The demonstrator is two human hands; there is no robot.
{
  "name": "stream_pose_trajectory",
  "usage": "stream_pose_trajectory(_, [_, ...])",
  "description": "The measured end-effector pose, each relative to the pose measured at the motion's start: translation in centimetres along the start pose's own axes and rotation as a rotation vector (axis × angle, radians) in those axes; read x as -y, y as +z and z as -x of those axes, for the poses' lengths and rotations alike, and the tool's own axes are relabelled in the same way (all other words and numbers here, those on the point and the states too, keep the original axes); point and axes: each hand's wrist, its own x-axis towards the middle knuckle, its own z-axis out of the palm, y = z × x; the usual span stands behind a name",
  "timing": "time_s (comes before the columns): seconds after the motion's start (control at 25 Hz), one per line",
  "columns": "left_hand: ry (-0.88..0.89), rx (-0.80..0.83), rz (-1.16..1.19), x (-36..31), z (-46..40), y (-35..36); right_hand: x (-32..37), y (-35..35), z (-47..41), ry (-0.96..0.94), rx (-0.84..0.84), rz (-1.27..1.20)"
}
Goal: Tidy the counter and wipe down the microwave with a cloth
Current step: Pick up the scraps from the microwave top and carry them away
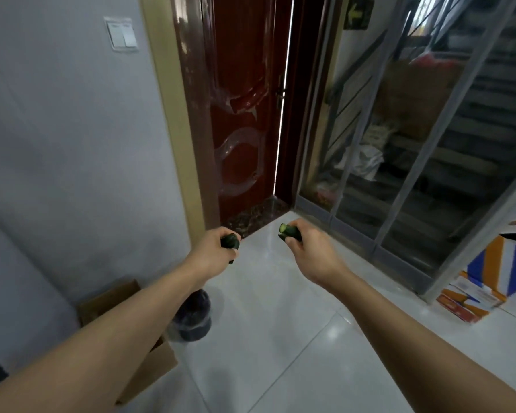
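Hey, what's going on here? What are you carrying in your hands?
A person stands on a white tiled floor facing a dark red door. Each hand grips a piece of dark green vegetable, likely cucumber: the left hand holds one piece, and the right hand holds another piece showing a pale cut end. A bagged bin and a cardboard box sit below the left arm. No counter or microwave is in view.

The floor is glossy pale tile, mirroring light. At twelve o'clock the door is lacquered reddish-brown with peeling clear film. Matt painted wall at nine o'clock. Plain brown cardboard box at seven o'clock; glass panels in grey frames at two o'clock.
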Motion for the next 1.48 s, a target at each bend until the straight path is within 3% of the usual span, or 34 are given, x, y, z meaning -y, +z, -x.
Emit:
stream_pose_trajectory(0.16, [-0.041,-0.052,0.022,-1.7,-6.2,1.6,-2.8,-0.1,-7.9,-0.091,0.049,-0.019])
stream_pose_trajectory(0.44, [-0.193,-0.363,0.095,-4.0,-14.3,5.6,-7.7,-0.4,-21.6,-0.311,0.267,-0.01])
stream_pose_trajectory(0.64, [-0.295,-0.491,0.116,-4.7,-17.3,6.6,-8.2,0.9,-28.4,-0.461,0.414,-0.051])
stream_pose_trajectory(1.48, [-0.639,-0.915,0.178,5.9,-31.1,-4.9,3.9,22.7,-46.5,-0.874,0.87,-0.051])
